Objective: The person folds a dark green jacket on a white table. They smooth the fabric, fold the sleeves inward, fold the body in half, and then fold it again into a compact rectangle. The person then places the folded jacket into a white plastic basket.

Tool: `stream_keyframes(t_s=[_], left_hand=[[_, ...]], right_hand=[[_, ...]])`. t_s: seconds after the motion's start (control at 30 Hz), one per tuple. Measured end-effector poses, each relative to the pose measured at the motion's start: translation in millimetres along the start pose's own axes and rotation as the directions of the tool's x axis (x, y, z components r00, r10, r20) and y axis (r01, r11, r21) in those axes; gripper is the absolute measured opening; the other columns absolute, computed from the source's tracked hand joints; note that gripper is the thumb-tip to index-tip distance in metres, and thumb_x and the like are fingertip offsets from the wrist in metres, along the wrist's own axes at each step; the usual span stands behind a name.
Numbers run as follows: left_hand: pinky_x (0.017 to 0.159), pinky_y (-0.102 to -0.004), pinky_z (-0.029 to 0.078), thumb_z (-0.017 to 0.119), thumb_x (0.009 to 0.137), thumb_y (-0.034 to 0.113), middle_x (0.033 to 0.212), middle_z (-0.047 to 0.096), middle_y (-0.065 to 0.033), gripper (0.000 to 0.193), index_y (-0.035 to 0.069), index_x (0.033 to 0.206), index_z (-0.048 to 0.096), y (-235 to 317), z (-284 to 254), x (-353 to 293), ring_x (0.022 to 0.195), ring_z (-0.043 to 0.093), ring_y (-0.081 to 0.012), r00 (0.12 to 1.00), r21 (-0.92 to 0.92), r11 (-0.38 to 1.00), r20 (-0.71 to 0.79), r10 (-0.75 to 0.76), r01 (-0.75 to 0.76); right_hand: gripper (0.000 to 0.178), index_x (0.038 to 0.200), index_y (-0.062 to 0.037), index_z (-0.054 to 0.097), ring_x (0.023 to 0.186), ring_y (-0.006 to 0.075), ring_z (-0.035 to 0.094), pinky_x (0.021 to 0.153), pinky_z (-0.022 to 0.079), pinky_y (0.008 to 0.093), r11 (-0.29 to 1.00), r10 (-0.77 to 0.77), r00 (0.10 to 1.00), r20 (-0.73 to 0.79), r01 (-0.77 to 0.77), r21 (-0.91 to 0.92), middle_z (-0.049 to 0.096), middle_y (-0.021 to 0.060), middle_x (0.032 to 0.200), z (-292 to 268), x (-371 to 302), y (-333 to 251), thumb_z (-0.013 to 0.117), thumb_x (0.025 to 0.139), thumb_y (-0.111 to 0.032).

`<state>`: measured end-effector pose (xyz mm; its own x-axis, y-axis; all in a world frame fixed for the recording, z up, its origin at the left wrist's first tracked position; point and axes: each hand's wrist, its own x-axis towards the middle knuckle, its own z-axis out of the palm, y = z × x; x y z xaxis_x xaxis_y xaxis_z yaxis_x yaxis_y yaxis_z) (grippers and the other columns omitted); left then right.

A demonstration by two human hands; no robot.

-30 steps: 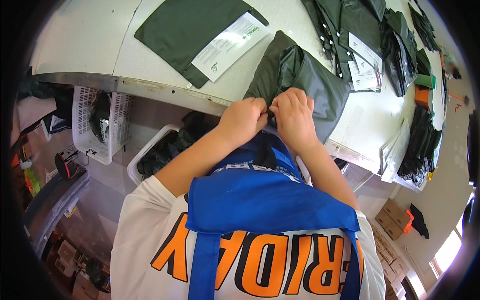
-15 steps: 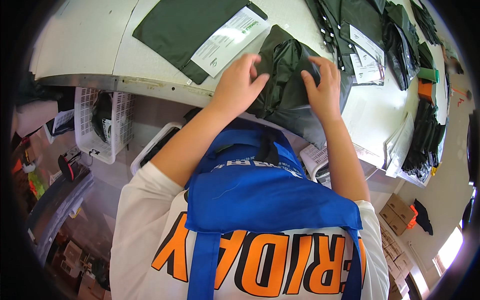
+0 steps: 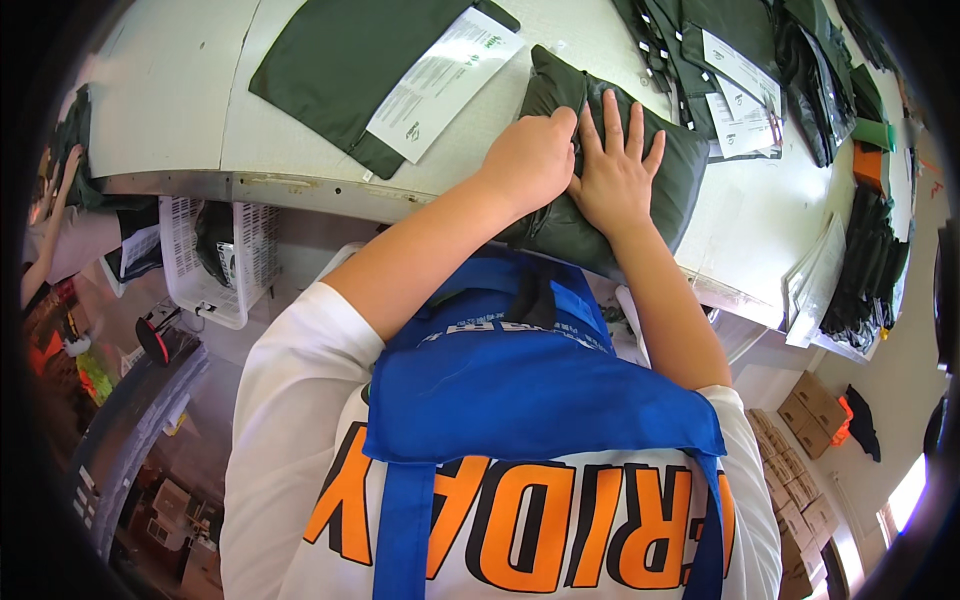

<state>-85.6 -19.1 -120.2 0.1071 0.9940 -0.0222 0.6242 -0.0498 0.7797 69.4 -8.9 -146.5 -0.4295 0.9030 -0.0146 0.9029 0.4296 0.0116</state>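
A plump dark green pouch [image 3: 668,190] lies on the white table, close to its front edge. My right hand [image 3: 617,180] presses flat on top of it, fingers spread. Beside it, my left hand [image 3: 533,158] is closed in a pinch over the pouch's left part, along a line like a seam or zip. What sits between those fingertips is hidden. To the left lies a flat dark green pouch [image 3: 325,75] with a white printed sheet [image 3: 440,85] on it, apart from both hands.
Stacked dark green pouches [image 3: 735,40] with white cards fill the far right. Beyond them are an orange block [image 3: 868,165] and a dark bundle [image 3: 862,270]. A white basket [image 3: 200,265] hangs below the table's metal edge [image 3: 300,190]. Another person's arm [image 3: 58,215] shows at far left.
My right hand has moved from gripping the pouch's right side to lying flat on it. My left hand has closed and moved right. The pouch's shiny opening no longer shows.
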Motion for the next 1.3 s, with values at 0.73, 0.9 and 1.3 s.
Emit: stream_keyframes(t_s=[0.73, 0.9, 1.3], left_hand=[[0.052, -0.0286, 0.044, 0.066, 0.085, 0.01, 0.066, 0.061, -0.0083, 0.013, 0.003, 0.084, 0.054, 2, -13, -1, 0.056, 0.056, -0.0129, 0.977, -0.293, 0.941, -0.078, -0.2, 0.17], [0.047, -0.0295, 0.048, 0.064, 0.087, 0.008, 0.066, 0.06, -0.0098, 0.014, 0.0, 0.085, 0.052, -1, 6, 10, 0.052, 0.057, -0.015, 0.937, -0.467, 0.815, 0.113, -0.329, 0.343], [0.047, -0.0315, 0.051, 0.06, 0.085, 0.004, 0.068, 0.063, -0.0147, 0.011, -0.004, 0.086, 0.053, -16, 20, 19, 0.051, 0.064, -0.021, 0.947, -0.276, 0.908, 0.142, -0.287, 0.317]], right_hand=[[0.048, 0.127, -0.0256, 0.059, 0.139, 0.0237, 0.031, 0.113, 0.014, 0.0556, 0.943, -0.236, 0.972, 0.001, 0.229, 0.242, 0.049, -0.0039, 0.138, -27, -1, -3, 0.06, 0.084, -0.047], [0.031, 0.109, -0.018, 0.067, 0.138, 0.026, 0.033, 0.114, 0.015, 0.0534, 0.886, -0.23, 0.973, -0.016, 0.216, 0.41, 0.049, 0.0029, 0.139, -9, 6, 12, 0.061, 0.083, -0.032], [0.064, 0.126, -0.0082, 0.045, 0.127, 0.0297, 0.045, 0.108, 0.029, 0.0443, 0.704, -0.096, 0.975, -0.201, 0.209, 0.679, 0.048, 0.0126, 0.136, -14, 7, 22, 0.075, 0.069, -0.011]])
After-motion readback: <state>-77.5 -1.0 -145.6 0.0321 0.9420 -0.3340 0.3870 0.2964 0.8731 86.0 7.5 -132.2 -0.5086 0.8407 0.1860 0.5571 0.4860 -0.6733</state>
